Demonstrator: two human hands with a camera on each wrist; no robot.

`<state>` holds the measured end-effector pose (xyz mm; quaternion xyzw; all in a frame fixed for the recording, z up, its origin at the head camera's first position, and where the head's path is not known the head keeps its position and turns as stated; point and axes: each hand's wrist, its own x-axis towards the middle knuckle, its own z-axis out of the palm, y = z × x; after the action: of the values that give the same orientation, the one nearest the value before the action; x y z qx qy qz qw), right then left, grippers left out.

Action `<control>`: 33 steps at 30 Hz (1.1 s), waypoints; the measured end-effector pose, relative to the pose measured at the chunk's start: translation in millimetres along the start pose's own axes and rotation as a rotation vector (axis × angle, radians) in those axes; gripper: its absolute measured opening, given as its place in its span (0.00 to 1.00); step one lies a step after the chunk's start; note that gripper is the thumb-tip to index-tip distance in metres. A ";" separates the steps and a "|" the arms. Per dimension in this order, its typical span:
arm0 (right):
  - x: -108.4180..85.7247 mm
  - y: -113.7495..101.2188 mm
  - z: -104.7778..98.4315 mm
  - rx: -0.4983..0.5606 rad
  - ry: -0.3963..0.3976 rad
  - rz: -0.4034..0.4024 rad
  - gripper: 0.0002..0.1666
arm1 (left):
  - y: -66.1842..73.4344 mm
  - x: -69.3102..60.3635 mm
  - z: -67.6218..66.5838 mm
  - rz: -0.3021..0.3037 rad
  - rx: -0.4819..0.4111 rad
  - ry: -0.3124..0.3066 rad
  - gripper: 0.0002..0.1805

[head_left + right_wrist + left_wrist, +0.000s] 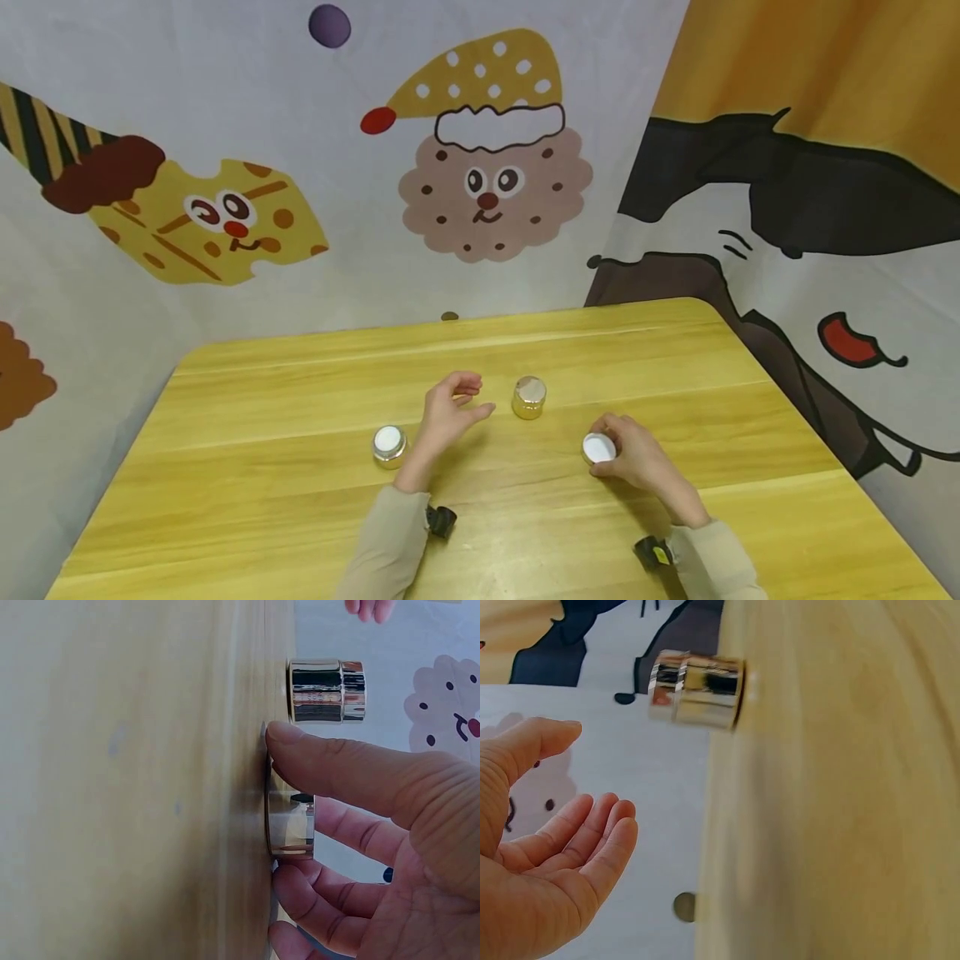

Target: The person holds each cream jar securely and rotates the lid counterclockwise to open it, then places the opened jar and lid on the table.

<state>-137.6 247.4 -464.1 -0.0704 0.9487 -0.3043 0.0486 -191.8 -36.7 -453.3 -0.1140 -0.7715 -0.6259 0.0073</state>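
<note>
On the table's right part, the right hand [637, 454] pinches a round gold lid [599, 448], its white inside facing up; the right wrist view shows thumb and fingers around the lid's shiny side [291, 825]. Left of the closed gold jar [529, 397], the left hand [448, 412] is held with thumb and fingers apart, touching nothing. That jar also shows in the left wrist view [697, 688]. Farther left stands a gold jar with a white top [390, 446], beside the left forearm.
The wooden table [285, 533] runs up to a cloth backdrop [337, 108] printed with cartoon figures. A black wrist camera [441, 522] sits at the left cuff and another [652, 552] at the right cuff.
</note>
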 end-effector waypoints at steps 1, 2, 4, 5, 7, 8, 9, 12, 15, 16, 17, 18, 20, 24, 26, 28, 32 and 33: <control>0.1 0.0 0.1 -0.002 -0.001 0.003 0.26 | -2.0 1.7 2.6 -0.001 0.003 -0.008 0.22; 0.1 -0.1 0.1 -0.004 -0.002 0.006 0.26 | -3.7 3.2 5.1 -0.003 0.006 -0.015 0.23; 0.2 -0.3 0.1 -0.007 -0.004 0.012 0.26 | -6.0 6.2 9.7 -0.010 0.009 -0.029 0.23; 0.2 -0.5 0.0 -0.008 -0.004 0.014 0.26 | -6.8 7.6 11.9 -0.012 0.015 -0.035 0.24; 0.3 -0.8 -0.1 -0.012 -0.004 0.016 0.26 | -8.6 10.3 16.3 -0.023 0.020 -0.050 0.25; 0.3 -1.1 -0.2 -0.014 -0.004 0.017 0.26 | -9.1 11.5 18.3 -0.031 0.025 -0.058 0.25; 0.4 -1.2 -0.2 -0.014 -0.004 0.016 0.26 | -10.1 12.6 20.4 -0.034 0.034 -0.068 0.25; 0.5 -1.6 -0.2 -0.015 -0.003 0.016 0.26 | -11.7 15.9 26.4 -0.041 0.047 -0.095 0.27; 0.7 -1.9 -0.1 -0.014 -0.001 0.014 0.26 | -12.4 18.6 31.7 -0.037 0.061 -0.114 0.29; 0.8 -2.0 -0.1 -0.015 0.000 0.015 0.26 | -12.2 19.4 33.2 -0.034 0.065 -0.119 0.29; 0.8 -2.1 0.0 -0.015 0.001 0.015 0.26 | -12.0 20.0 34.5 -0.031 0.072 -0.123 0.29; 0.8 -2.2 0.0 -0.017 0.001 0.015 0.26 | -12.1 20.5 35.7 -0.027 0.080 -0.127 0.29; 0.8 -2.5 0.0 -0.018 0.002 0.016 0.26 | -12.1 21.4 37.7 -0.029 0.093 -0.132 0.29; 0.7 -2.8 -0.2 -0.017 0.003 0.011 0.26 | -10.4 22.3 40.6 -0.050 0.116 -0.138 0.30; 0.8 -2.7 -0.4 -0.016 0.004 0.004 0.26 | -9.1 23.1 42.3 -0.057 0.132 -0.140 0.30; 0.8 -2.3 -0.5 -0.018 0.006 0.001 0.26 | -7.2 24.2 44.4 -0.062 0.149 -0.142 0.30; 0.5 -1.4 -0.7 -0.013 0.006 0.003 0.26 | -4.3 27.4 49.8 -0.083 0.186 -0.147 0.31; 0.3 -1.2 -0.8 -0.010 0.004 0.005 0.26 | -4.4 28.3 51.0 -0.081 0.197 -0.148 0.31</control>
<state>-137.9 246.8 -462.7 -0.0677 0.9505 -0.2996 0.0470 -213.5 16.5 -464.3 -0.1273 -0.8318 -0.5366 -0.0637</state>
